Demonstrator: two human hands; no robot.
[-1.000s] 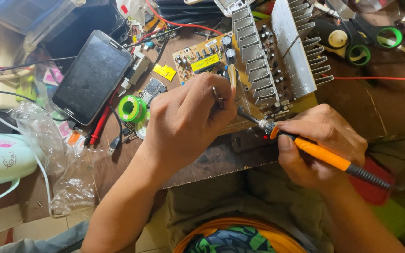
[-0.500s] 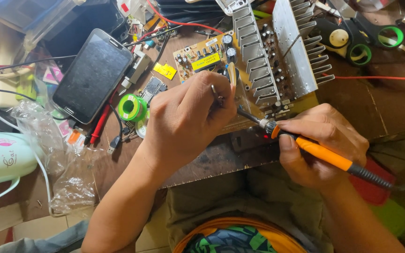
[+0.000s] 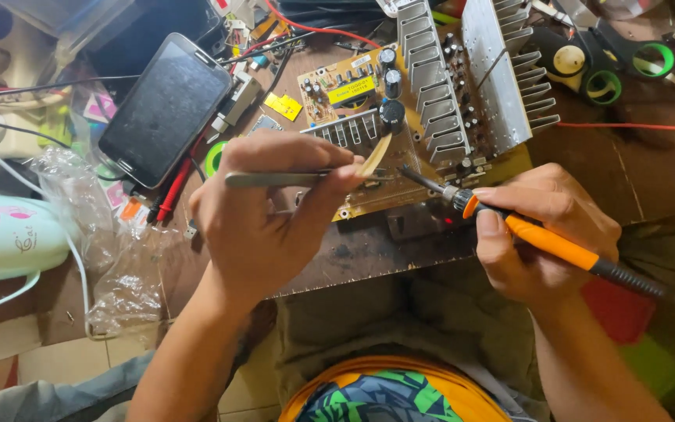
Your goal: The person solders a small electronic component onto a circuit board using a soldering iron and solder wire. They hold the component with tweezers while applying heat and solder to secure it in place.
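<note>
A yellowish circuit board point(image 3: 369, 94) with silver finned heat sinks point(image 3: 462, 78) and black capacitors lies on the dark workbench. My left hand point(image 3: 267, 211) grips metal tweezers point(image 3: 291, 178), their tips at the board's near edge beside a tan strip. My right hand point(image 3: 541, 234) holds an orange-handled soldering iron point(image 3: 556, 246); its thin tip point(image 3: 412, 175) rests on the board just right of the tweezers.
A black smartphone point(image 3: 167, 109) lies left of the board above red probes point(image 3: 173, 191). Green-handled scissors point(image 3: 619, 66) sit at the far right. Clear plastic bags point(image 3: 111, 250), white cables and a pale green device point(image 3: 1, 234) crowd the left. A green tape roll point(image 3: 214, 160) peeks out by my left hand.
My left hand has rolled back slightly, showing the tweezers lying level across the fingers. The soldering iron stays at nearly the same spot on the board.
</note>
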